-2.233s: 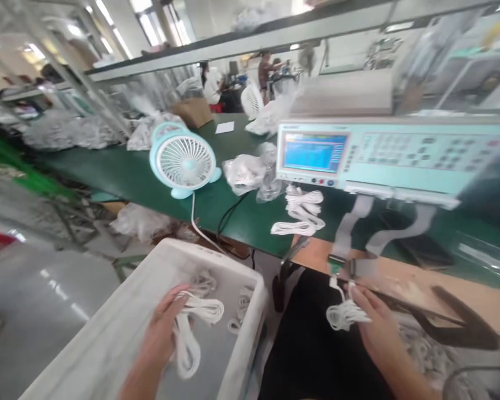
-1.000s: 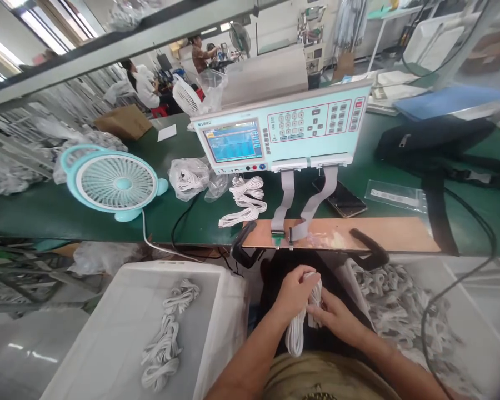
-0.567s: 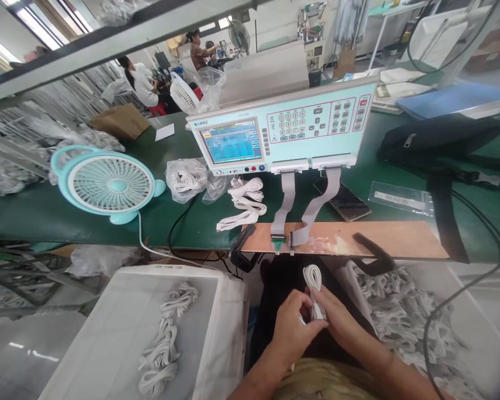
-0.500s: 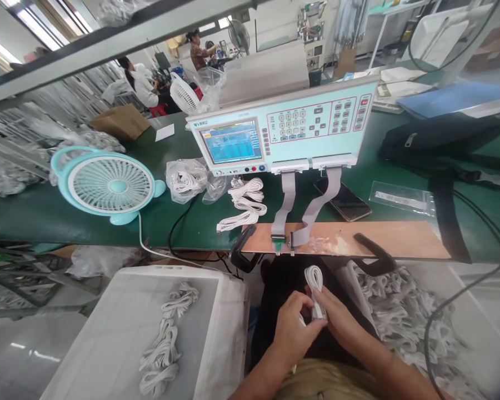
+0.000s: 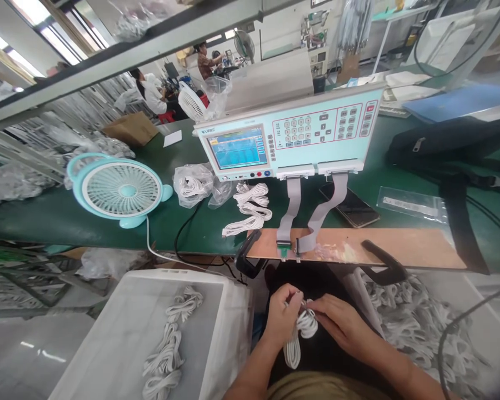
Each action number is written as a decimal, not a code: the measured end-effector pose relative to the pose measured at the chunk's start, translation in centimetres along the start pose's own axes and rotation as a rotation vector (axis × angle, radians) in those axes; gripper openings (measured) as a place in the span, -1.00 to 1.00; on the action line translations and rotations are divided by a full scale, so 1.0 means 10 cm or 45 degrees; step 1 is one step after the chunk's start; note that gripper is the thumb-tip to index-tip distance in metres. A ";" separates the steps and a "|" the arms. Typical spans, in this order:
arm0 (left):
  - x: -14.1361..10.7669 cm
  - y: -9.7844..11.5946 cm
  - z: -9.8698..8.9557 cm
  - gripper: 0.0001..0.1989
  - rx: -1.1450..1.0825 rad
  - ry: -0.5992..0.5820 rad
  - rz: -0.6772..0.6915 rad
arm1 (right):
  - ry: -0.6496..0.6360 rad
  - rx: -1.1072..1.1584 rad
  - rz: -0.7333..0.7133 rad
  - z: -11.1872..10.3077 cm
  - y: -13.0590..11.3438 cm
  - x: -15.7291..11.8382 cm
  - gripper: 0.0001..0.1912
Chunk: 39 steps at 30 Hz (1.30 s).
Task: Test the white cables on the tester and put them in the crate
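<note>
Above my lap, my left hand (image 5: 284, 314) is closed on a coiled white cable (image 5: 292, 351), whose loops hang down below the fingers. My right hand (image 5: 337, 318) pinches at the same bundle, its fingertips close to the left thumb. What lies right between the fingertips is too small to make out. Just beyond my hands is a copper-coloured board (image 5: 416, 244) at the bench edge, with two grey ribbon cables (image 5: 290, 214) running from it up to a tester (image 5: 250, 126) with a lit blue screen.
Black clamps (image 5: 250, 261) hold the board. To the left, several cable bundles lie in a white bin (image 5: 120, 328); to the right, another bin of bundles (image 5: 416, 316). On the bench are more white cables (image 5: 253, 205), a fan (image 5: 127, 190), a phone (image 5: 356, 206) and a black bag (image 5: 437, 144).
The cable bundle has been turned over: its loops pointed up between my hands and now hang down. Both hands have shifted, with fingertips brought together at its top. The camera view has moved slightly.
</note>
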State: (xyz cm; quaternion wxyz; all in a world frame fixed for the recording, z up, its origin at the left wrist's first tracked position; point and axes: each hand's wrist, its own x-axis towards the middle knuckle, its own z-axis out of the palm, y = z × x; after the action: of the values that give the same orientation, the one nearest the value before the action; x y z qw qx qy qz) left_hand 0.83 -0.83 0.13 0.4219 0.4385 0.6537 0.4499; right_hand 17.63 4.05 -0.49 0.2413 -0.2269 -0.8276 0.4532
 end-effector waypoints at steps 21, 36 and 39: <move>0.29 0.04 -0.06 -0.80 -0.407 0.283 -0.127 | 0.708 0.645 0.566 0.23 0.05 0.68 -0.70; 0.33 0.16 -0.31 -0.74 -0.289 -0.003 0.002 | 0.814 0.832 0.728 0.23 -0.13 0.74 -0.65; 0.35 0.20 -0.37 -0.69 -0.292 -0.099 0.021 | 0.814 0.992 0.797 0.24 -0.14 0.77 -0.65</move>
State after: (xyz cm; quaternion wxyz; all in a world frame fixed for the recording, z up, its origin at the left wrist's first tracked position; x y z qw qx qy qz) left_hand -3.21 2.09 2.41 0.4907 0.4100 0.5772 0.5079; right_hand 9.91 6.42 1.12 0.3988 -0.4801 -0.3803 0.6825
